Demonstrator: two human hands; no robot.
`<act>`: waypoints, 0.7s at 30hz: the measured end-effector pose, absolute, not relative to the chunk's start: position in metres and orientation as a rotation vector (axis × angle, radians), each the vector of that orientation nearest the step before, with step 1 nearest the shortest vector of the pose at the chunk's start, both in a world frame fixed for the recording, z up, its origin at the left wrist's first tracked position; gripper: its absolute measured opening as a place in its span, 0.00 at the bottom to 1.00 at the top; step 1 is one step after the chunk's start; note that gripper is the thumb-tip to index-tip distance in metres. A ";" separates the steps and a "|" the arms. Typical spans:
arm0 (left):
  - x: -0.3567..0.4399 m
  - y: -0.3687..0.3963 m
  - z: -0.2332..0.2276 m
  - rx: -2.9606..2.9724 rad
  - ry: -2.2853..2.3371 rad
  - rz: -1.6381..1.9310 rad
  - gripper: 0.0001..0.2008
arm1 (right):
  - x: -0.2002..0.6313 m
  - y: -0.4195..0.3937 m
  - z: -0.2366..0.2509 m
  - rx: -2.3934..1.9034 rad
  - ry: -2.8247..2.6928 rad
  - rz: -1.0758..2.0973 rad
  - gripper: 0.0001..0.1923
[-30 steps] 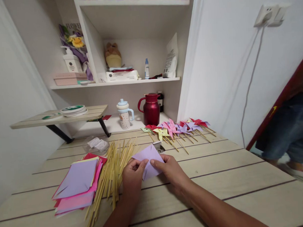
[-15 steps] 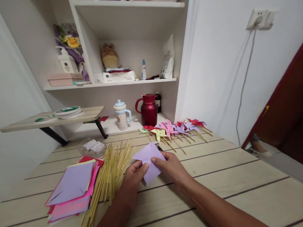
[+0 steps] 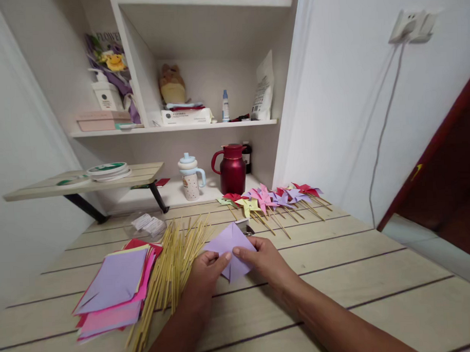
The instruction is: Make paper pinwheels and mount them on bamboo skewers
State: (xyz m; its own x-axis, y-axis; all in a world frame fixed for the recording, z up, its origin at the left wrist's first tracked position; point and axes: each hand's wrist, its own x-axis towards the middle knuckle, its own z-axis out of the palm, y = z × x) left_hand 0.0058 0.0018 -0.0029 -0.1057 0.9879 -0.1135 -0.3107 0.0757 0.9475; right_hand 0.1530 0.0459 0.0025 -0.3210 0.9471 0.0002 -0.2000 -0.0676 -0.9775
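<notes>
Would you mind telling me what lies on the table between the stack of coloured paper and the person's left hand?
In the head view, a bundle of bamboo sticks lies between the paper stack and the left hand.

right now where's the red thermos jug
In the head view the red jug stands at the back of the table, centre, under the shelf, between the lidded cup on its left and the paper pinwheels.

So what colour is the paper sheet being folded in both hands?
Pale purple folded paper sheet, seen in the head view.
</notes>
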 end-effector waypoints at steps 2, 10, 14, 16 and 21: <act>0.005 0.002 -0.003 0.843 1.132 1.355 0.17 | 0.153 0.046 0.002 -0.904 -1.266 1.565 0.18; 0.006 0.003 -0.006 0.758 1.110 1.416 0.16 | 0.154 0.048 0.001 -0.848 -1.283 1.485 0.19; 0.000 0.005 -0.004 0.657 1.062 1.511 0.15 | 0.157 0.054 -0.002 -0.812 -1.306 1.354 0.22; -0.006 0.007 -0.002 0.591 1.029 1.578 0.12 | 0.158 0.055 -0.004 -0.796 -1.357 1.276 0.24; -0.019 0.010 0.003 0.445 0.965 1.702 0.06 | 0.157 0.048 -0.007 -0.773 -1.688 1.027 0.27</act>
State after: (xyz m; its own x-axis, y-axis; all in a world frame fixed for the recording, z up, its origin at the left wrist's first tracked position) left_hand -0.0186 0.0098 0.0033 -0.3523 0.9206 -0.1683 -0.6173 -0.0934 0.7812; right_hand 0.1572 0.0481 -0.0069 -0.3216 0.8540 0.4090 0.0293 0.4407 -0.8972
